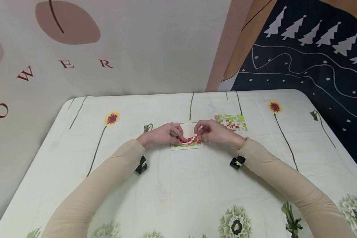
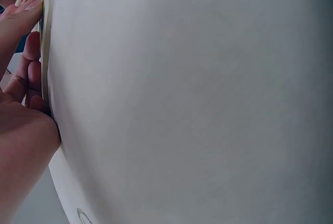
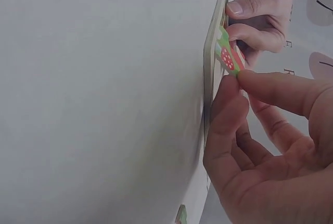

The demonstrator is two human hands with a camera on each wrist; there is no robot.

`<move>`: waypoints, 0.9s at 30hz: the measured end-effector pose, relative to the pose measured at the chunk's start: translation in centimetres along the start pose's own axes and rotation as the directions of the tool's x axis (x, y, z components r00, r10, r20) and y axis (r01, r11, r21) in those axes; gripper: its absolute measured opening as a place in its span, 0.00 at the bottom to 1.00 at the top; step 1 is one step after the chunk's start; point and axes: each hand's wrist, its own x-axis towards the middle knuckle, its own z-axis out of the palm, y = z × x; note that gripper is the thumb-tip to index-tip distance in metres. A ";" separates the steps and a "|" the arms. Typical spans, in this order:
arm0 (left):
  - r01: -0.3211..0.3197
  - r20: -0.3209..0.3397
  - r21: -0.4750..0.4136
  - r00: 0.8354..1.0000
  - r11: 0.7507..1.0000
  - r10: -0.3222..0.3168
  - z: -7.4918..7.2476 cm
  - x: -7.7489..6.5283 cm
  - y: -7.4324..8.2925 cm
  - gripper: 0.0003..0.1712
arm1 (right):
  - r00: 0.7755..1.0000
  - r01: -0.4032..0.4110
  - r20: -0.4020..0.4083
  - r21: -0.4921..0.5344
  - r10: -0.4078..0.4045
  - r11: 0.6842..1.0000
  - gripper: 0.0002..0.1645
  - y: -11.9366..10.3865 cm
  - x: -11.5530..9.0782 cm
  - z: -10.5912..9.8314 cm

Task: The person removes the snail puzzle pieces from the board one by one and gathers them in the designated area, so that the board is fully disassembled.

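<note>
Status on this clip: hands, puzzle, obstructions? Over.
Left hand touching puzzle pieces; right hand pinching their mushroom end. Board beneath, bare patch between the hands. More pieces beyond right wrist; nothing seen in the way.

Matt puzzle piece (image 3: 228,58), cloth sleeves (image 1: 107,175)

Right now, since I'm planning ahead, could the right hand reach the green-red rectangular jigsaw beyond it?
Likely yes: the jigsaw lies close, seemingly unblocked, though the right hand pinches a green mushroom-printed piece.
</note>
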 end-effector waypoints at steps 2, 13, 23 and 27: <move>0.002 -0.001 -0.001 1.000 1.000 -0.002 0.0 0.0 0.0 0.12 | 1.000 -0.007 -0.004 -0.005 0.007 1.000 0.11 0.0 -0.1 -0.1; 0.023 -0.002 -0.009 1.000 1.000 -0.023 0.0 0.1 -0.3 0.12 | 0.999 -0.020 -0.051 -0.015 0.020 1.000 0.11 0.1 -0.9 -0.7; 0.028 -0.006 -0.009 1.000 1.000 -0.028 0.1 0.1 -0.4 0.12 | 0.997 -0.009 -0.075 -0.014 0.008 1.000 0.11 0.7 -1.5 -1.4; 0.020 -0.006 -0.006 1.000 1.000 -0.020 0.1 0.1 -0.3 0.13 | 0.995 -0.042 -0.087 -0.007 0.041 0.999 0.11 0.8 -1.7 -1.6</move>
